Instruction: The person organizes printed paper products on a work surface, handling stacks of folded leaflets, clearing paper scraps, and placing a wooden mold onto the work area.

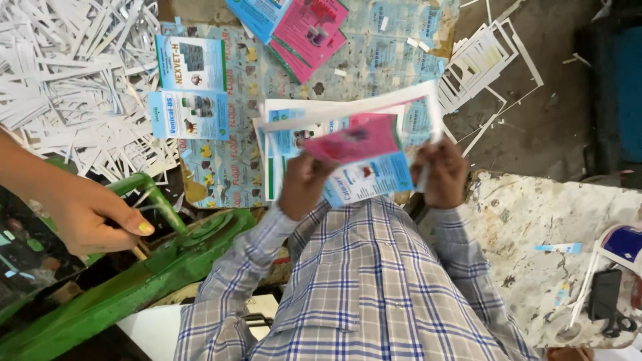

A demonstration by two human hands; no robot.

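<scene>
Two hands work close to the chest, just above the checked blue-and-grey shirt front (364, 281): left hand (302, 182) and right hand (441, 175) are both clamped on a thin fanned stack of printed pink-and-blue paper leaflets (364, 157), held up off the surface, thumbs on top, fingers hidden behind. Sheets look light, floppy and slick-coated, so likely to slide over each other and curl; best grip is judged to be at the two short ends w/ a firm pinch, as now, since the top white sheet (348, 107) already bows upward. Paper edges could nick skin. At near left another person's hand (90, 217) rests on the lever of a green metal cutting machine (134, 281), so that side is crowded. At near right sits a stained white worktop (535, 214), partly free. Beyond the stack, a patterned printed sheet covering the floor (227, 167) carries two blue-and-white leaflets (189, 87) and a pink-and-blue leaflet pile (297, 30), w/ open room between them. Far left is a heap of white paper offcut strips (67, 73); far right, more white trimmed frames (481, 63) on bare ground.
</scene>
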